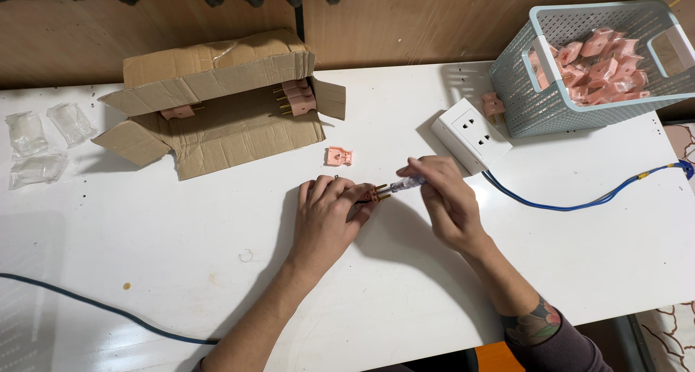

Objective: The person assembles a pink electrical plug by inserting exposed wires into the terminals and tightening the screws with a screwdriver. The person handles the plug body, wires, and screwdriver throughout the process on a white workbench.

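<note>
My left hand [327, 214] presses a small pink plug part [372, 194] with brass pins onto the white table [181, 256]. My right hand [443, 198] grips a clear-handled screwdriver [407, 184], whose tip meets the plug's pins. Just beyond my hands, a loose pink plug cover [338, 155] lies on the table.
An opened cardboard box [217, 104] with pink plugs lies at the back left. A white socket block [471, 134] with a blue cable [579, 202] sits beside a grey-blue basket [539, 90] full of pink parts. Clear plastic bags [43, 144] rest far left. A dark cable [87, 303] crosses the near left.
</note>
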